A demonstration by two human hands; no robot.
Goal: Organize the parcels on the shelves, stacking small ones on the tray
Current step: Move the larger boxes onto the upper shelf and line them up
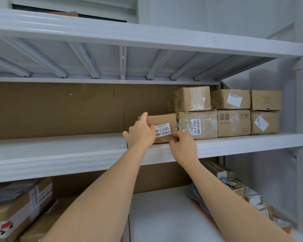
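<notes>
Left hand [141, 132]: fingers curled over the left end and top edge of a small cardboard parcel [162, 120], thumb up on its top corner; firm hold. Right hand [183, 145]: fingers bent in, pinching the parcel's lower right front corner. Parcel sits on the middle shelf [59, 154], near the front edge; white barcode label [162, 130] on its face reads "…0-2-3205".

Touching its right side: a taped box labelled "55-3-3304" [198, 124]. Further right in the same row, a box with printed handling marks [233, 123], then one with a tilted label [264, 122]. Three smaller boxes stacked on top of that row [191, 98]. Brown cardboard backing [59, 109] behind the shelf.

Lower shelf: taped cartons at left [19, 206], a leaning row of parcels at right [241, 187].
</notes>
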